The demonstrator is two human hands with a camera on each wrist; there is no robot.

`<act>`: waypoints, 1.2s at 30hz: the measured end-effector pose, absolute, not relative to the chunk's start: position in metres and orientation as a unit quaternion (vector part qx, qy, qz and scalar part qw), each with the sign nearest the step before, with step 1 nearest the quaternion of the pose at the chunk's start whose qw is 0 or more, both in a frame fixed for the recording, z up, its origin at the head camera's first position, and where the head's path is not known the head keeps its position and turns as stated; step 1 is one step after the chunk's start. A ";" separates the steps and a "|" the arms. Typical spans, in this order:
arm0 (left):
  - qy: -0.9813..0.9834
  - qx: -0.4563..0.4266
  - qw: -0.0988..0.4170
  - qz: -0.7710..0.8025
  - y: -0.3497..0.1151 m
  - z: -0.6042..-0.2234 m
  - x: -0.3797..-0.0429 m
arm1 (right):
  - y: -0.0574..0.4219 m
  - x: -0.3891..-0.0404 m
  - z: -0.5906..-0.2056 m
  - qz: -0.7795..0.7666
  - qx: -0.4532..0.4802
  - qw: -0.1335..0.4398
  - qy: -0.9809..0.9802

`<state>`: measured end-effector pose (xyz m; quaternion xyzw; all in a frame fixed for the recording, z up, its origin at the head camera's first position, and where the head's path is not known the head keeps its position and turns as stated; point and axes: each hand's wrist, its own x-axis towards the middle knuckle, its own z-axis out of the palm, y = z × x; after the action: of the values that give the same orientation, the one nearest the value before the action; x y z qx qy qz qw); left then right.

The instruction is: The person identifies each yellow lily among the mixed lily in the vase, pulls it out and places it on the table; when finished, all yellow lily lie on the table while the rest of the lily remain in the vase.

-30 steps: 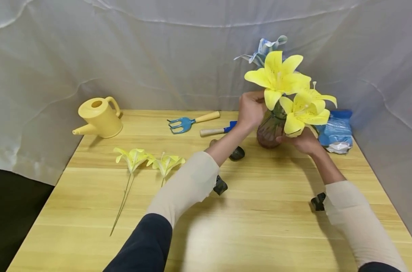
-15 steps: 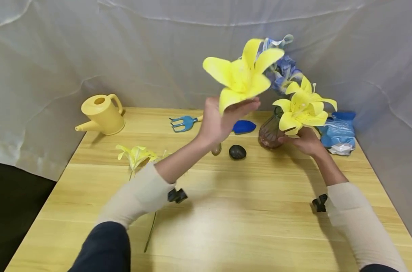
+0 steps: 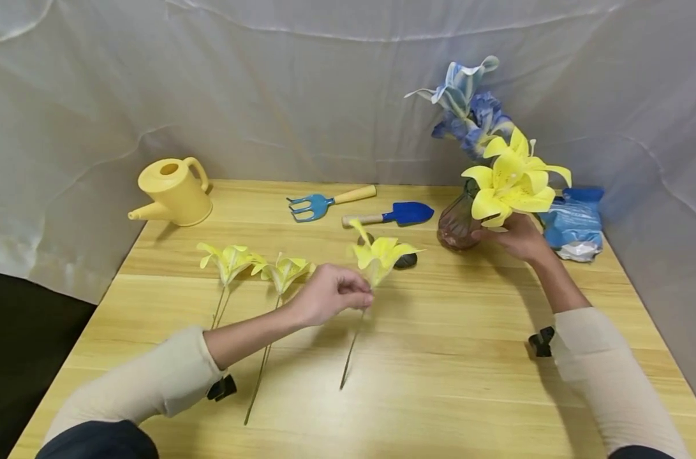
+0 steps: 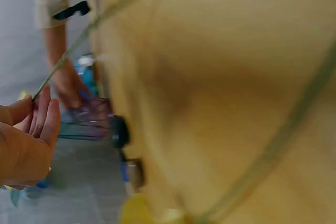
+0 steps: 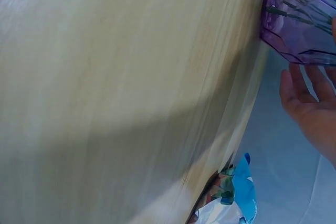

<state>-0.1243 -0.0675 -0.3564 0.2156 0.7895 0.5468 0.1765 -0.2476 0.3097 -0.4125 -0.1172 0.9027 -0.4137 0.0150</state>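
In the head view my left hand [image 3: 330, 296] pinches the thin green stem of a yellow artificial lily [image 3: 379, 255], its bloom upward and its lower stem slanting down over the table. The left wrist view shows that stem [image 4: 79, 39] between thumb and fingers. My right hand [image 3: 517, 237] holds the purple-tinted glass vase [image 3: 457, 224] low on its right side. Several stems stand inside the vase, bearing blue flowers [image 3: 478, 121] and yellow lilies [image 3: 511, 185]. More yellow lilies lie left of my left hand, one bloom [image 3: 227, 262] beside another [image 3: 283, 273].
A yellow watering can [image 3: 174, 192] stands at the back left. A blue hand fork [image 3: 316, 206] and a blue trowel [image 3: 412, 213] lie along the back, with a dark stone [image 3: 406, 261] nearer. A blue-and-white bag [image 3: 574, 223] sits right of the vase.
My left hand has drawn a yellow lily away from the vase, bringing it left and down over the middle of the table. My right hand has stayed at the vase.
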 end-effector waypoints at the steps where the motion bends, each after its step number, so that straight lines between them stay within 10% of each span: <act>1: 0.794 0.212 0.184 0.539 -0.071 -0.363 -0.123 | 0.310 -0.248 -0.412 -0.415 -0.120 0.015 0.902; 18: 0.842 0.100 0.247 0.469 -0.115 -0.411 -0.114 | 0.310 -0.247 -0.414 -0.419 -0.113 0.023 0.900; 36: 0.899 0.195 0.151 0.361 -0.104 -0.341 -0.138 | 0.311 -0.247 -0.413 -0.421 -0.104 0.016 0.901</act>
<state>-0.1382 -0.1036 -0.3408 0.1949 0.8994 0.3609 0.1511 -0.2466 0.3107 -0.4134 -0.1035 0.9009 -0.4211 0.0156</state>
